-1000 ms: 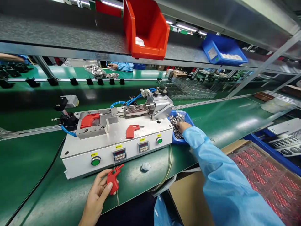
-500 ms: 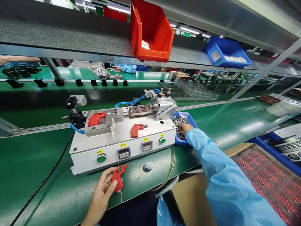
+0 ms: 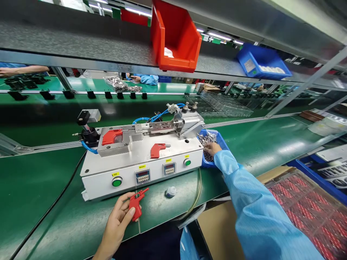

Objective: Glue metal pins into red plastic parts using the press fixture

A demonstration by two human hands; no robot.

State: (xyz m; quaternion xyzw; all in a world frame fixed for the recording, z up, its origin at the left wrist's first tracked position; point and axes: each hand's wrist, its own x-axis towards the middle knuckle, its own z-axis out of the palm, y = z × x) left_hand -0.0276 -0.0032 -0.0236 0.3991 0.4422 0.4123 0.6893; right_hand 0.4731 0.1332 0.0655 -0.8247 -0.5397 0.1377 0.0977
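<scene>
My left hand [image 3: 117,219] holds a small red plastic part [image 3: 136,205] between thumb and fingers, just in front of the white press machine [image 3: 141,164]. Two more red parts rest on the machine: one in the left fixture [image 3: 111,136] and one on the top plate [image 3: 157,149]. My right hand [image 3: 211,148], in a light blue sleeve, reaches into the blue tray [image 3: 221,141] of small metal pins [image 3: 205,139] beside the machine's right end. Its fingers are curled down among the pins; what they grip is hidden.
A small white bottle [image 3: 170,191] stands on the green belt by the machine. A cardboard box [image 3: 217,224] with red parts [image 3: 300,206] lies at lower right. Red [image 3: 176,36] and blue [image 3: 261,63] bins sit overhead. Another person's sleeve [image 3: 145,78] shows across the line.
The view shifted a little to the left between one second ago and half a second ago. My right hand stays in the pin tray, fingers moving slightly. My left hand keeps holding the red part.
</scene>
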